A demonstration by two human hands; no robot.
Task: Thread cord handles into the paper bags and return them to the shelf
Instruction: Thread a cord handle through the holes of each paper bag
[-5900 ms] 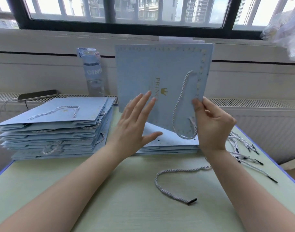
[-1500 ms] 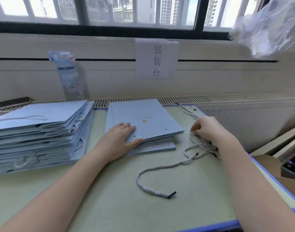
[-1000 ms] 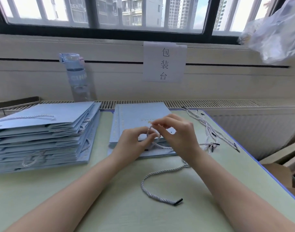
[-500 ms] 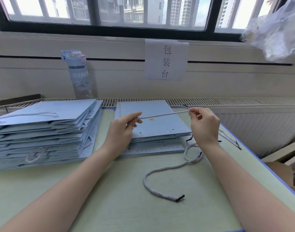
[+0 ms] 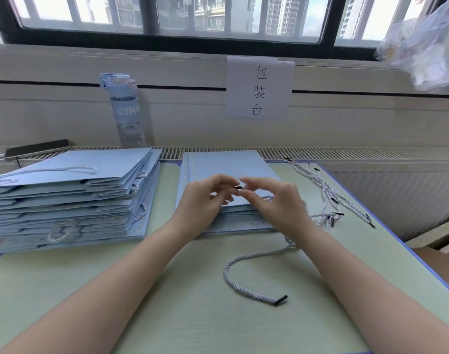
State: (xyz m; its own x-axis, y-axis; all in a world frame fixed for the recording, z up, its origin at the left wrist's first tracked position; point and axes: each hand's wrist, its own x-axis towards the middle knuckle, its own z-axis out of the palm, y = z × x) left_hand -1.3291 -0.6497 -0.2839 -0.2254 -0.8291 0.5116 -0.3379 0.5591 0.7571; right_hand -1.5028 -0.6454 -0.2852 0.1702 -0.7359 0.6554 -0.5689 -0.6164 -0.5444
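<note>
Pale green table (image 5: 167,315) beneath a window (image 5: 218,16), wall sign (image 5: 259,90) reading 包装台, bottle (image 5: 127,111) marked CINN, 2 stacks of blue bags (image 5: 73,172), left hand (image 5: 203,203) and right hand (image 5: 279,203) both pinching 1 cord (image 5: 237,187).

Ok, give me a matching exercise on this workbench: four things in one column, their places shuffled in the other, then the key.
Things:
1. water bottle
2. phone
3. paper sign
4. spare cords

Places:
A. on the wall under the window
B. flat on the grille, far left
C. loose on the table's right side
D. upright behind the finished bags

Pairs: 1-D, 2-B, 3-A, 4-C
</note>
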